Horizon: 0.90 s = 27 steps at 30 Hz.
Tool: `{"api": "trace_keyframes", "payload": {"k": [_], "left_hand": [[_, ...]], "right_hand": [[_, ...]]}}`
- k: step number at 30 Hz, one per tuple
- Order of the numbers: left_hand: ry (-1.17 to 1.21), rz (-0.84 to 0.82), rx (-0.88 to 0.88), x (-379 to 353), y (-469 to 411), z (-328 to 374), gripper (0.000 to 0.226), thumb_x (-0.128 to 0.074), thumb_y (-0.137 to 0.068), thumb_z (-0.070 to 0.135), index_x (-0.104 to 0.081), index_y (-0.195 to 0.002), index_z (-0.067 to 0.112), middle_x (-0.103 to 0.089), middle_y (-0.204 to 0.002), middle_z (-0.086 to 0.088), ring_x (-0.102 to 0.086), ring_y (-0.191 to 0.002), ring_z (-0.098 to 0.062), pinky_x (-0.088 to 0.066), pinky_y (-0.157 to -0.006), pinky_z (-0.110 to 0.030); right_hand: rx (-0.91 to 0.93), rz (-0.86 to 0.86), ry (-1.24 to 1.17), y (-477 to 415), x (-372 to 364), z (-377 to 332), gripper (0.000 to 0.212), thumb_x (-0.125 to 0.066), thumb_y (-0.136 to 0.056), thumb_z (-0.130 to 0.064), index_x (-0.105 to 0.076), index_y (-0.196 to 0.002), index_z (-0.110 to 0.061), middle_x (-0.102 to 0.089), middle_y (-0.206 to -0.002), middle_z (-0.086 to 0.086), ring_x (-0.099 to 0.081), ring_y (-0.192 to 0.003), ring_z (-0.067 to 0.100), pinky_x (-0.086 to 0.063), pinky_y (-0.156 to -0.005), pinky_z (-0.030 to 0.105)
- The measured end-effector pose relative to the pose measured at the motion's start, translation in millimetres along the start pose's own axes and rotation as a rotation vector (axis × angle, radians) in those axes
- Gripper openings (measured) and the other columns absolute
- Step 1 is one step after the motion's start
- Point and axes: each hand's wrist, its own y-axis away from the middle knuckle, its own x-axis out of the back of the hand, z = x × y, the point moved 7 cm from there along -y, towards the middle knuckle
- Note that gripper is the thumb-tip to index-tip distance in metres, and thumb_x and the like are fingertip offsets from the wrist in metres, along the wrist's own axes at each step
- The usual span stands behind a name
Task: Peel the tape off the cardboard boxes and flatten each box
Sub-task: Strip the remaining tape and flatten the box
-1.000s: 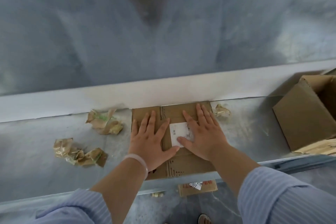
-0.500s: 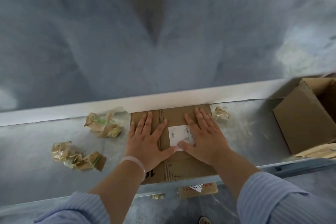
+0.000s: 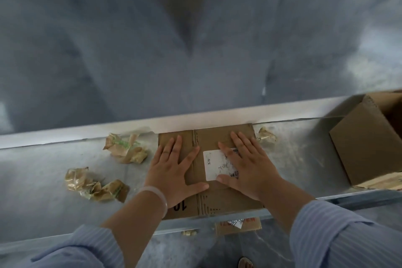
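**Two flat palms pinned a collapsed carton**

Both hands lay side by side on the flattened box (image 3: 219, 137), which sat in the middle of the grey tabletop (image 3: 43, 180). Its far edge was against the raised pale lip and its near edge reached the front rim. The left hand (image 3: 174, 172) covered the left panel. The right hand (image 3: 245, 169) covered the right one, partly overlapping a white shipping label (image 3: 214, 165). The fingers (image 3: 176, 146) of each hand were straight and spread wide, gripping nothing. That posture probably served to spread weight across the cardboard, so the creases would set and the panels would not spring up.

The box looked like plain brown corrugated board, folded down to a thin slab. A dashed seam ran front to back between the hands, and black print showed near the front edge. No tape strip was visible on its upper face.

Crumpled tape wads (image 3: 125, 148) lay on the tabletop to the left. A smaller tape scrap (image 3: 265, 135) lay just beside the box's far right corner. Well apart to the right stood an open box (image 3: 365, 143), not yet flattened, so the job seemed only partly done.
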Motion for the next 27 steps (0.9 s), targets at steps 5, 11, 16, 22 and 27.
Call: {"api": "trace_keyframes", "payload": {"k": [5, 11, 16, 22, 27], "left_hand": [[0.000, 0.041, 0.064, 7, 14, 4, 0.094, 0.017, -0.064, 0.089, 0.019, -0.147, 0.044, 0.016, -0.162, -0.006, 0.014, -0.149, -0.024, 0.007, -0.121, -0.043], [0.030, 0.030, 0.064, -1, 33, 6, 0.099, 0.013, -0.068, 0.089, 0.017, -0.151, 0.035, 0.022, -0.161, -0.006, 0.021, -0.147, -0.021, 0.011, -0.120, -0.042], [0.023, 0.024, 0.076, -6, 33, 6, 0.103, 0.008, -0.062, 0.095, 0.025, -0.146, 0.038, 0.025, -0.159, -0.005, 0.024, -0.146, -0.021, 0.013, -0.119, -0.043], [0.029, 0.009, 0.087, -2, 34, 5, 0.101, -0.003, -0.066, 0.093, 0.014, -0.151, 0.039, 0.021, -0.161, -0.003, 0.021, -0.147, -0.020, 0.012, -0.120, -0.042], [0.133, 0.048, 0.218, -2, 59, 7, 0.090, -0.005, -0.073, 0.087, -0.004, -0.152, 0.043, 0.008, -0.163, 0.000, 0.011, -0.149, -0.022, 0.002, -0.121, -0.042]], "right_hand": [[-0.087, 0.030, -0.038, 11, 3, 0, 0.087, 0.000, -0.080, -0.080, 0.006, -0.155, -0.037, 0.013, -0.164, 0.003, 0.016, -0.150, 0.016, 0.014, -0.119, 0.034], [-0.116, -0.015, -0.062, 33, -3, -3, 0.098, 0.005, -0.073, -0.087, 0.024, -0.150, -0.030, 0.029, -0.159, 0.003, 0.035, -0.141, 0.015, 0.024, -0.112, 0.032], [-0.116, -0.019, -0.029, 34, -4, -4, 0.104, 0.006, -0.069, -0.090, 0.022, -0.152, -0.029, 0.028, -0.160, 0.005, 0.029, -0.145, 0.018, 0.022, -0.114, 0.034], [-0.104, -0.048, -0.039, 35, -3, -4, 0.102, 0.003, -0.070, -0.090, 0.022, -0.151, -0.031, 0.029, -0.159, 0.003, 0.028, -0.146, 0.017, 0.019, -0.116, 0.034], [-0.085, -0.045, -0.132, 50, 3, 3, 0.089, -0.023, -0.086, -0.077, 0.010, -0.155, -0.031, 0.024, -0.161, -0.004, 0.029, -0.140, 0.005, 0.013, -0.117, 0.029]]}}
